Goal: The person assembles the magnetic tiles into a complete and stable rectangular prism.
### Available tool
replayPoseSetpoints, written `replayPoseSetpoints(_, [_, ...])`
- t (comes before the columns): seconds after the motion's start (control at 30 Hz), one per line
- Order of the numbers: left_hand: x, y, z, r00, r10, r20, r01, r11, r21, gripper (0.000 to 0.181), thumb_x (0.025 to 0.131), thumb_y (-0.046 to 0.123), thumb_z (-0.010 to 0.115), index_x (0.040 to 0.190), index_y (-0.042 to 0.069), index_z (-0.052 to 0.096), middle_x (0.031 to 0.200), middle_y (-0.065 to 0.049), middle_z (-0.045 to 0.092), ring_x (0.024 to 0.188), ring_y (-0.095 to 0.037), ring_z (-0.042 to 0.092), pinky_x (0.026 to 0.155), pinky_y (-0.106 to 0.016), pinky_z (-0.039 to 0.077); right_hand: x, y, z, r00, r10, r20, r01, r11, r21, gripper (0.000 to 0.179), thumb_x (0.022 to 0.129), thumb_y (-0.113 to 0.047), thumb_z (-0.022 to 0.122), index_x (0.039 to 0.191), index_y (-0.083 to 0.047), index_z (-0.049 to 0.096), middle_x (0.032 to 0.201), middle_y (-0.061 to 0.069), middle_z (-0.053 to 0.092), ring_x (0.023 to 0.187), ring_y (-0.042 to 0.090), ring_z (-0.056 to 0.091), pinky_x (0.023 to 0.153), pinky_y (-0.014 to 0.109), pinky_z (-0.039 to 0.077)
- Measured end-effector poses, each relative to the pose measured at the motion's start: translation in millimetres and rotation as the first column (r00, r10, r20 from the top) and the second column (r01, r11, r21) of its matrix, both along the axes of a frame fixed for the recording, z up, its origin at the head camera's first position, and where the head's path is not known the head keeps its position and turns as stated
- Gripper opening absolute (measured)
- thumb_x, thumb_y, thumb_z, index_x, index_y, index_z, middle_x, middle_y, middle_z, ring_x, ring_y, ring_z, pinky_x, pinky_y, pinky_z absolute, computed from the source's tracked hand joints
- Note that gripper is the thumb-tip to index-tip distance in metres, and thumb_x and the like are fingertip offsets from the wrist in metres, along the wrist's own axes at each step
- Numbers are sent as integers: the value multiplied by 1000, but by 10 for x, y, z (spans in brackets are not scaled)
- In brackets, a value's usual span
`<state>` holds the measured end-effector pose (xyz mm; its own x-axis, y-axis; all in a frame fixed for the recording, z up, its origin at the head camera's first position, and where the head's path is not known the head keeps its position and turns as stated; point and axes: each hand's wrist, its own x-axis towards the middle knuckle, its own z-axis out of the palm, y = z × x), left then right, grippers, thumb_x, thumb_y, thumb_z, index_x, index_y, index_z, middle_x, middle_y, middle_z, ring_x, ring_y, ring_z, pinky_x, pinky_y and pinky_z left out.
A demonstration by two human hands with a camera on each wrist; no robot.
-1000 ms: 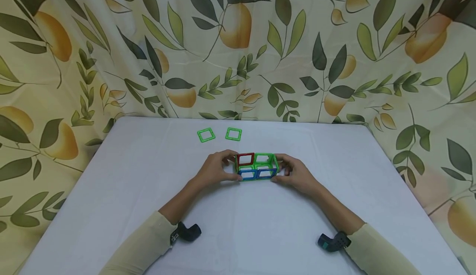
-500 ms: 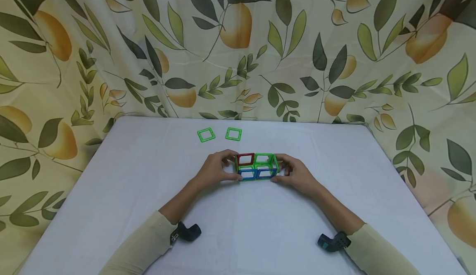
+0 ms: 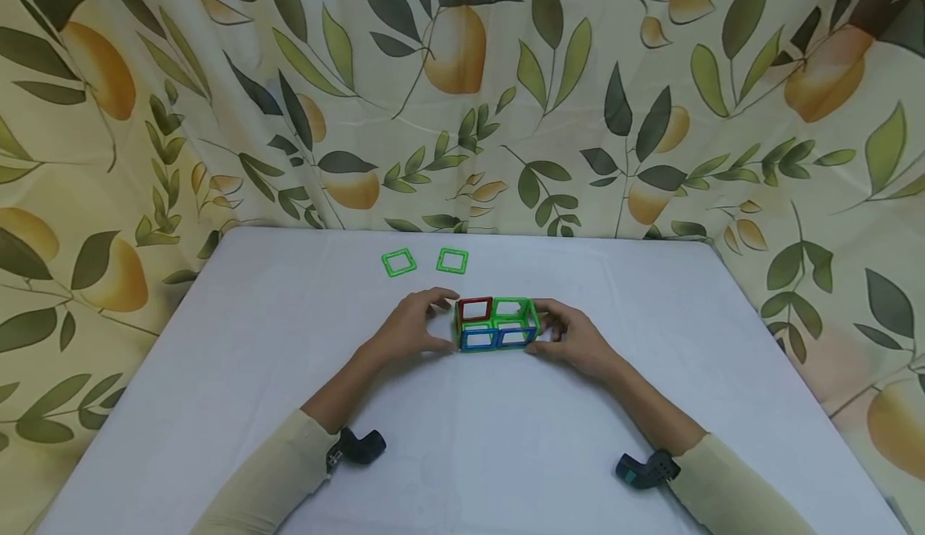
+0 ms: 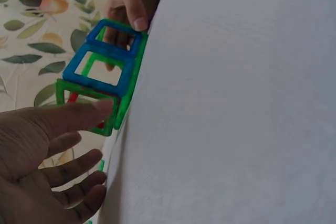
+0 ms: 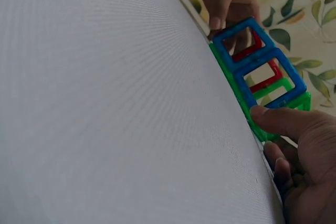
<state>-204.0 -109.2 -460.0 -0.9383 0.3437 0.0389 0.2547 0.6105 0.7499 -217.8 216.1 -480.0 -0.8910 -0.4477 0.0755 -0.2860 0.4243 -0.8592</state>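
A box-shaped build of square magnetic tiles [image 3: 495,339] stands on the white table, longer than it is deep. Blue frames form its front, one red and one green frame show on top, and green ones make up the base and ends. My left hand [image 3: 415,322] is at the left end with its fingers spread apart; in the left wrist view its thumb [image 4: 86,116] overlaps the green end frame. At the other end my right hand [image 3: 578,338] holds the build, the thumb [image 5: 275,119] on the lower front corner and the fingers partly hidden behind it.
Two loose green square tiles lie flat near the table's back edge, a left one [image 3: 403,271] and a right one [image 3: 451,271]. A leaf-and-fruit patterned curtain [image 3: 462,157] hangs behind the white-covered table [image 3: 462,455]. Black cameras sit on both wrists.
My left hand has loosened and drawn slightly left off the build's end, its fingers wider apart. The right hand and the build hold nearly the same place.
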Motion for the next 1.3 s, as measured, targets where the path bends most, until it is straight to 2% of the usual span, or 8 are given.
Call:
replayPoseSetpoints(0.2, [-60, -96, -13, 986, 159, -48, -159, 987, 8, 60, 82, 10, 92, 136, 10, 66, 131, -9, 66, 119, -29, 59, 102, -42, 51, -10, -2, 2, 1000, 4, 6, -4, 1000, 1, 72, 80, -5, 91, 144, -1, 59, 100, 10, 68, 78, 22, 53, 67, 26, 43])
replayPoseSetpoints(0.43, [-242, -305, -36, 927, 347, -142, -339, 938, 75, 57, 84, 13, 90, 135, 5, 66, 135, -16, 62, 122, -35, 49, 102, -46, 45, 14, -2, 2, 1000, -15, 16, 15, 1000, 13, 73, 79, -7, 92, 144, -3, 59, 98, 7, 68, 77, 21, 52, 66, 26, 43])
replayPoseSetpoints(0.53, [-346, -425, -32, 903, 395, -169, -392, 918, 49, 62, 84, 16, 91, 138, 4, 64, 140, -18, 59, 123, -37, 45, 100, -48, 44, 16, -4, 3, 1000, -13, 20, 13, 1000, 12, 73, 79, -7, 92, 144, -4, 60, 98, 7, 68, 77, 22, 52, 66, 27, 43])
replayPoseSetpoints(0.6, [-405, -499, -16, 896, 411, -167, -414, 910, 18, 67, 83, 19, 92, 141, 4, 62, 142, -20, 57, 123, -39, 44, 97, -50, 44, 13, -3, -1, 1000, -11, 19, 11, 1000, 11, 73, 79, -8, 92, 144, -4, 60, 98, 7, 68, 77, 22, 52, 66, 27, 43])
replayPoseSetpoints(0.73, [-505, -628, 0, 898, 420, -127, -430, 901, -63, 78, 84, 26, 92, 149, 4, 55, 146, -23, 52, 126, -41, 43, 96, -55, 44, 4, -8, -2, 1000, -11, 19, 11, 1000, 4, 72, 79, -7, 92, 143, -5, 61, 98, 8, 68, 77, 22, 52, 65, 27, 43])
replayPoseSetpoints(0.97, [-655, -835, -58, 908, 418, -36, -420, 901, -106, 99, 80, 28, 94, 158, 0, 40, 149, -24, 51, 129, -40, 41, 100, -53, 44, -5, -37, -1, 1000, -6, 15, 6, 1000, 6, 71, 79, -7, 92, 143, -6, 61, 99, 8, 68, 79, 24, 52, 67, 26, 43])
replayPoseSetpoints(1.17, [-744, -907, -111, 938, 345, -44, -345, 909, -235, 101, 81, 40, 91, 159, 1, 40, 157, -21, 43, 134, -41, 37, 105, -55, 41, 24, -23, 18, 1000, -8, 14, 8, 1000, 6, 71, 79, -6, 91, 143, -4, 60, 99, 7, 67, 78, 22, 53, 67, 27, 44])
replayPoseSetpoints(1.3, [-768, -910, -120, 944, 324, -68, -330, 906, -265, 96, 83, 42, 90, 158, 4, 44, 157, -21, 41, 131, -40, 38, 101, -55, 43, 21, -20, 20, 1000, -8, 21, 8, 1000, 3, 71, 79, -6, 91, 143, -4, 60, 99, 8, 67, 79, 22, 53, 67, 27, 44])
